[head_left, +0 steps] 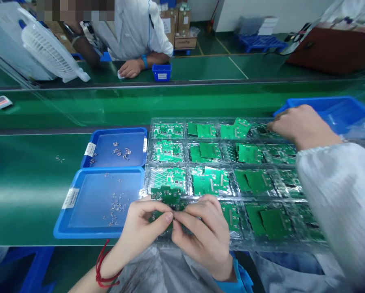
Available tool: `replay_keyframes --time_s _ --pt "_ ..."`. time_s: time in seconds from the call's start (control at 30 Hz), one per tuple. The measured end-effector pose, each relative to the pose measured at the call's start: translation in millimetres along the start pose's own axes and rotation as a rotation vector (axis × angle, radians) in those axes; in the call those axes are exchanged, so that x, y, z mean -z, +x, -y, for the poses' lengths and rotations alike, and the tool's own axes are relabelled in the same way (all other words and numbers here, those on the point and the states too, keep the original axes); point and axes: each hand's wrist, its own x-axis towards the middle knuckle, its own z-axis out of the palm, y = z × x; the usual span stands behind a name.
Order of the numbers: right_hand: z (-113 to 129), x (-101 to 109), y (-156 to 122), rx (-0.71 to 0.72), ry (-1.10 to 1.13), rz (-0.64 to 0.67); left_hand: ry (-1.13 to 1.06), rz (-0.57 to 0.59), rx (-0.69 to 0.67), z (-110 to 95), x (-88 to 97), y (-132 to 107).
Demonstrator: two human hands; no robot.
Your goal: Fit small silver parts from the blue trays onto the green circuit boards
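Observation:
My left hand [141, 230] and my right hand [205, 234] meet at the near edge of a clear plastic tray [231, 244]. Both pinch a dark green circuit board [167, 195] between thumb and fingers, just above the tray's near-left cell. The tray holds several green circuit boards [209, 181] in its compartments. A red cord circles my left wrist.
Two shallow blue trays [78, 228] [89, 160] with several small metal parts lie to the left on the green belt. A co-worker's hand [301, 126] in a white sleeve reaches into the tray's far right. A blue bin [337, 108] stands behind. Another person leans across the far bench beside a white fan [48, 51].

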Motion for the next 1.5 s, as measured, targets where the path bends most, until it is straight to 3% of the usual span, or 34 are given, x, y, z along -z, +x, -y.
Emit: replay_keyframes --time_s 0.2,0.33,0.47,0.57,0.7,0.83,0.97,1.07,1.3,1.5 --pt "1.4 -2.6 0.6 -0.066 0.089 -0.011 0.125 -0.066 -0.124 -0.1 -2.6 -1.0" --pt "8.1 -3.8 -0.6 -0.250 0.182 -0.045 0.249 -0.209 -0.361 -1.2 -5.5 -4.6" --pt "14.0 -4.6 -6.2 -0.552 0.463 0.014 0.415 -0.265 -0.645 -0.1 -7.9 -5.0" --pt "12.8 -6.0 -11.6 -0.724 0.685 0.053 0.517 -0.281 -0.752 2.5 -6.9 -5.6" --pt "7.8 -6.4 -12.8 -0.837 0.802 0.102 0.580 -0.270 -0.795 4.5 -4.9 -7.1" --pt "5.7 -2.2 -4.0 -0.803 0.755 0.063 0.543 -0.265 -0.764 4.3 -8.1 -5.6" --pt "2.0 4.2 4.5 -0.610 0.453 -0.032 0.534 -0.229 -0.730 4.5 -13.7 -5.5" --pt "-2.5 6.5 6.4 -0.521 0.284 -0.009 0.512 -0.207 -0.690 4.3 -16.9 -8.4" --pt "-5.7 5.9 5.7 -0.479 0.184 0.042 0.530 -0.189 -0.686 2.4 -19.9 -12.9" --pt "-5.2 8.7 4.4 -0.437 0.167 0.056 0.641 -0.206 -0.771 10.3 -18.1 -17.2"
